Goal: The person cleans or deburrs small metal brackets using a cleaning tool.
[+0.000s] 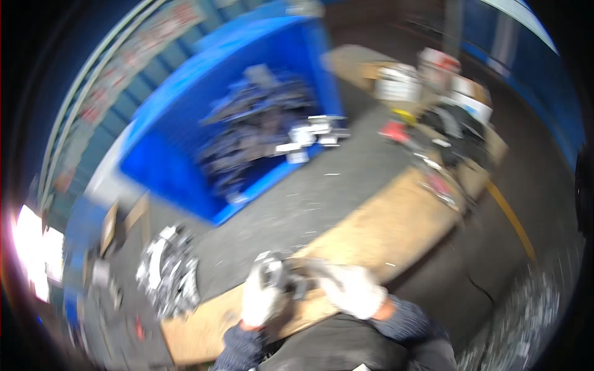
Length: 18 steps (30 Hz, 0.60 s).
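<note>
My left hand point(263, 298), in a white glove, is closed around a dark and silvery metal part point(276, 271) above the wooden front edge of the workbench point(356, 216). Motion blur hides the part's exact kind. Just to its right is my right hand point(354, 292), also in a white glove, with its fingers pointing toward the part. Its fingertips are smeared, so whether they grip or only touch the part does not show. A heap of shiny metal parts point(167, 272) lies on the grey mat, left of my left hand.
A large blue bin point(167, 182) holding many dark parts lies beyond my hands. Small white pieces point(303, 137) rest at its right edge. Boxes point(397, 83), a black bundle point(455, 133) and red-handled items point(438, 185) occupy the bench's right end. A cable point(479, 287) hangs at right.
</note>
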Each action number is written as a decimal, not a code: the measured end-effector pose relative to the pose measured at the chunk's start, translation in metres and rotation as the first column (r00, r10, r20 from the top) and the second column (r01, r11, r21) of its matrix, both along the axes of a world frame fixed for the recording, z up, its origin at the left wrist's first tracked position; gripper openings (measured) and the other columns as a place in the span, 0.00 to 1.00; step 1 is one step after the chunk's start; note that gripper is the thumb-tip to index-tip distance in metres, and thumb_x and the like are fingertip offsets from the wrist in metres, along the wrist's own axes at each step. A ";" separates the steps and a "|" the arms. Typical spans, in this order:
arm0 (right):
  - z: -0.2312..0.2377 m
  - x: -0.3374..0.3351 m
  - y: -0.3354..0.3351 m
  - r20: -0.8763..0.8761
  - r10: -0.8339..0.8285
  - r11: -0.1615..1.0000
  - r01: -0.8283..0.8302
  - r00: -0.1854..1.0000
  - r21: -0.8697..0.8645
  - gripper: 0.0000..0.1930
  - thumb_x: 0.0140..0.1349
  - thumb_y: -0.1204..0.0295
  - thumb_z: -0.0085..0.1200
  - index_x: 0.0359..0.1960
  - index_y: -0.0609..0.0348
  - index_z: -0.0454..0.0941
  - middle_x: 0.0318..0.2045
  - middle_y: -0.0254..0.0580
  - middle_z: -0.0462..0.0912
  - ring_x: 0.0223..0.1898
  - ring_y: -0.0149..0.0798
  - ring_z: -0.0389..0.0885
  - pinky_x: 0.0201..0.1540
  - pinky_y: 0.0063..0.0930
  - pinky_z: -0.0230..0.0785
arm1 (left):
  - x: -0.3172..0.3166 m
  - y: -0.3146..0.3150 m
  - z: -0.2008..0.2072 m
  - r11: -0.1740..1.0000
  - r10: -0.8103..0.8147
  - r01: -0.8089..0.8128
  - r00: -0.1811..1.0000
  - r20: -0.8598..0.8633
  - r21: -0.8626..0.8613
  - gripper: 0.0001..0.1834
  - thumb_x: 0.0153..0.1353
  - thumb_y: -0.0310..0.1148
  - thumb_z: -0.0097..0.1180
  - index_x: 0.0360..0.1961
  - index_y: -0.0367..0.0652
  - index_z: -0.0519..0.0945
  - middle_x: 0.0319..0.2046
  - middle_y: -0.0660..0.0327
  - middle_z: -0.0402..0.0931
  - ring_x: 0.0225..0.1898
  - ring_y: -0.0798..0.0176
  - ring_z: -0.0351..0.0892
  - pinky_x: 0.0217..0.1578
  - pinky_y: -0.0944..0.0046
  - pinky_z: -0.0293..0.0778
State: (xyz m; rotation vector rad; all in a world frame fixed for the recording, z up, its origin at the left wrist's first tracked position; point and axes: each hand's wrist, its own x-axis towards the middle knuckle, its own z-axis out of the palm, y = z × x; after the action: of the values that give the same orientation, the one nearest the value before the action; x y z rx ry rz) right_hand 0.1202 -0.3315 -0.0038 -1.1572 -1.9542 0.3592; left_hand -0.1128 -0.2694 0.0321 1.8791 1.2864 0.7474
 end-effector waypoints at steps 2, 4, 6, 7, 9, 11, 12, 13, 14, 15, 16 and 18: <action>0.043 -0.002 0.001 -0.210 -0.065 0.989 0.035 0.975 -0.145 0.18 0.71 0.75 0.60 0.60 0.61 0.87 0.47 0.58 0.93 0.42 0.55 0.95 0.45 0.41 0.88 | -0.019 -0.006 -0.028 0.968 -0.073 0.114 0.980 0.186 -0.222 0.17 0.85 0.37 0.54 0.61 0.35 0.71 0.47 0.53 0.82 0.36 0.61 0.85 0.37 0.57 0.79; 0.050 -0.008 0.001 -0.167 -0.027 0.978 -0.008 0.986 -0.208 0.15 0.69 0.77 0.63 0.56 0.63 0.89 0.49 0.59 0.92 0.45 0.54 0.95 0.47 0.39 0.87 | -0.022 -0.019 -0.028 0.928 0.193 -0.031 0.893 0.407 -0.371 0.26 0.85 0.37 0.53 0.73 0.31 0.65 0.59 0.49 0.81 0.51 0.59 0.86 0.54 0.57 0.83; 0.056 -0.017 0.004 -0.088 0.021 0.980 -0.038 0.996 -0.196 0.16 0.69 0.76 0.64 0.57 0.62 0.89 0.48 0.57 0.93 0.44 0.53 0.95 0.46 0.39 0.87 | -0.030 -0.020 -0.017 0.890 0.239 -0.050 0.897 0.371 -0.453 0.30 0.85 0.36 0.52 0.78 0.31 0.61 0.63 0.48 0.80 0.59 0.59 0.84 0.63 0.57 0.80; 0.059 -0.021 0.006 -0.078 0.045 0.979 -0.059 0.996 -0.194 0.16 0.69 0.76 0.64 0.57 0.62 0.89 0.48 0.57 0.93 0.44 0.53 0.95 0.46 0.39 0.87 | -0.033 -0.023 -0.017 0.890 0.260 -0.067 0.887 0.381 -0.451 0.30 0.85 0.36 0.52 0.78 0.31 0.61 0.63 0.48 0.80 0.59 0.59 0.84 0.63 0.57 0.80; 0.061 -0.028 0.008 -0.039 0.087 0.974 -0.093 0.995 -0.205 0.16 0.69 0.76 0.65 0.57 0.62 0.89 0.48 0.56 0.93 0.42 0.52 0.95 0.45 0.39 0.87 | -0.037 -0.027 -0.021 0.905 0.241 -0.028 0.856 0.458 -0.424 0.30 0.84 0.35 0.54 0.78 0.31 0.62 0.66 0.47 0.79 0.60 0.59 0.84 0.63 0.57 0.80; 0.054 -0.035 0.009 -0.012 0.106 0.982 -0.106 0.994 -0.157 0.18 0.69 0.75 0.65 0.60 0.57 0.88 0.47 0.52 0.93 0.39 0.50 0.94 0.41 0.38 0.87 | -0.038 -0.032 -0.014 0.919 0.237 -0.058 0.871 0.429 -0.390 0.29 0.84 0.33 0.54 0.78 0.31 0.64 0.64 0.48 0.80 0.59 0.60 0.85 0.62 0.58 0.81; 0.051 -0.038 0.010 0.005 0.116 0.987 -0.115 0.993 -0.114 0.20 0.69 0.74 0.66 0.63 0.53 0.86 0.47 0.47 0.94 0.35 0.47 0.93 0.37 0.38 0.86 | -0.038 -0.034 -0.011 0.929 0.232 -0.085 0.891 0.390 -0.359 0.27 0.84 0.32 0.53 0.77 0.31 0.66 0.63 0.49 0.81 0.57 0.61 0.85 0.61 0.59 0.81; 0.050 -0.041 0.010 0.012 0.118 0.987 -0.115 0.993 -0.115 0.20 0.69 0.74 0.66 0.63 0.53 0.86 0.47 0.47 0.94 0.35 0.47 0.93 0.37 0.38 0.86 | -0.039 -0.036 -0.011 0.929 0.233 -0.084 0.888 0.395 -0.361 0.27 0.84 0.32 0.53 0.77 0.31 0.66 0.63 0.49 0.81 0.57 0.61 0.85 0.61 0.59 0.81; 0.050 -0.043 0.010 0.020 0.122 0.984 -0.119 0.992 -0.130 0.20 0.69 0.74 0.65 0.63 0.52 0.86 0.47 0.46 0.94 0.36 0.47 0.93 0.37 0.38 0.86 | -0.040 -0.037 -0.010 0.950 0.193 -0.088 0.921 0.340 -0.301 0.26 0.82 0.29 0.54 0.76 0.32 0.68 0.61 0.49 0.83 0.55 0.61 0.87 0.59 0.60 0.82; 0.051 -0.045 0.010 0.028 0.127 0.982 -0.122 0.992 -0.146 0.20 0.70 0.74 0.65 0.63 0.52 0.86 0.47 0.45 0.94 0.36 0.47 0.94 0.38 0.38 0.86 | -0.040 -0.038 -0.009 0.966 0.156 -0.088 0.948 0.279 -0.241 0.25 0.81 0.27 0.54 0.75 0.33 0.70 0.59 0.49 0.85 0.54 0.61 0.88 0.57 0.61 0.83; 0.052 -0.047 0.009 0.033 0.130 0.981 -0.124 0.991 -0.147 0.20 0.70 0.74 0.65 0.63 0.52 0.86 0.47 0.45 0.94 0.36 0.47 0.94 0.38 0.38 0.86 | -0.041 -0.041 -0.006 0.966 0.159 -0.089 0.946 0.283 -0.243 0.25 0.81 0.27 0.54 0.75 0.33 0.70 0.59 0.49 0.85 0.54 0.61 0.88 0.57 0.61 0.83; 0.056 -0.049 0.006 -0.022 0.121 0.975 -0.123 0.992 -0.186 0.19 0.71 0.74 0.64 0.63 0.53 0.86 0.46 0.46 0.94 0.38 0.48 0.94 0.38 0.38 0.87 | -0.040 -0.047 0.000 0.994 0.109 -0.109 0.994 -0.002 0.027 0.27 0.76 0.22 0.58 0.74 0.38 0.73 0.56 0.50 0.88 0.53 0.60 0.91 0.54 0.60 0.85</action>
State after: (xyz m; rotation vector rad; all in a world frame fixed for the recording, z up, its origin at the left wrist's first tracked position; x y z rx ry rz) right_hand 0.0715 -0.3254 0.0517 -1.1518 -2.0210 0.6246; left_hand -0.1533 -0.3163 0.0318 1.8441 1.3963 0.8217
